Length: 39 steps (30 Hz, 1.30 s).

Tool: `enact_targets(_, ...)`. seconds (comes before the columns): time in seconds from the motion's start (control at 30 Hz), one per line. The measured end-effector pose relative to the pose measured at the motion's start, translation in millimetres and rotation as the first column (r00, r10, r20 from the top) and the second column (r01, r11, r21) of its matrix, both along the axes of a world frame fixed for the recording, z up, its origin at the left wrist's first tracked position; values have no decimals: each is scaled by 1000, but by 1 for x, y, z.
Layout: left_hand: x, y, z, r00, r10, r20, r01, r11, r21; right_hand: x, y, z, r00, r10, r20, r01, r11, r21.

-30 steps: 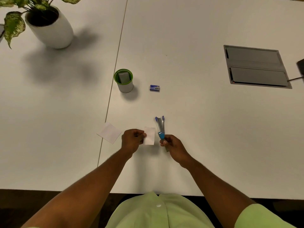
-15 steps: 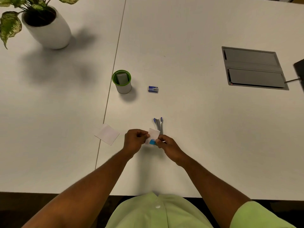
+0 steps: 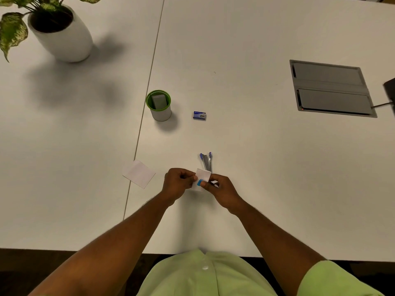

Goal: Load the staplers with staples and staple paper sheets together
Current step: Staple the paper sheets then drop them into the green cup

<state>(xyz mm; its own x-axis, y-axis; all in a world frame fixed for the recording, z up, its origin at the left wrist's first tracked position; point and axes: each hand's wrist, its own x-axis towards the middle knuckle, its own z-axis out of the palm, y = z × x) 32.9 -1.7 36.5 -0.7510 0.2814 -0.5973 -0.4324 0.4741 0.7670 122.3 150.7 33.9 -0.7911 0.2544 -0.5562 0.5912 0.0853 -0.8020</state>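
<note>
At the near edge of the white table [image 3: 277, 167], the left hand [image 3: 177, 184] pinches a small white paper [image 3: 203, 175] between curled fingers and thumb. The right hand [image 3: 222, 191] grips the blue stapler [image 3: 206, 162] by its near end, fingers curled round it; the stapler's arms stand splayed open, pointing toward 12 o'clock, and the paper covers part of its blue end. At 9 o'clock of the hands another paper slip [image 3: 139, 174] lies flat across the table seam. Farther off, at 12 o'clock, sits a small blue staple box [image 3: 199, 115]; its print is too small to read. At 11 o'clock stands a green-rimmed cup [image 3: 159, 106] holding a grey block. A grey floor-box cover [image 3: 331, 88] lies at 2 o'clock, and a potted plant [image 3: 57, 33] at far 10 o'clock.
</note>
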Motion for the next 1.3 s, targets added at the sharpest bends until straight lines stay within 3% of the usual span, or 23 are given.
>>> enact_targets(0.4, -1, 1, 2, 1000, 1, 10, -2, 998, 68, -6, 1, -2, 999, -55, 1, 54, 995, 84)
enact_targets(0.57, 0, -1, 4, 994, -110, 16, 106, 979, 176, -9, -4, 0, 995, -97, -20, 98, 994, 50)
enact_targets(0.8, -4, -1, 2, 999, -30, 45, 23, 988, 151, -11, -8, -3, 997, -80, -13, 81, 994, 69)
enact_targets(1.0, -5, 2, 0, 999, -49, -22, 51, 993, 105, -12, -12, -5, 995, -99, 9, 96, 981, 171)
enact_targets(1.17, -4, 3, 0, 999, -25, 42, 19, 989, 145, -13, -9, -6, 996, -87, 21, 81, 977, 197)
enact_targets(1.3, -4, 5, 0, 979, 73, 189, -114, 970, 216, -16, -6, -5, 998, -62, 23, 56, 976, 212)
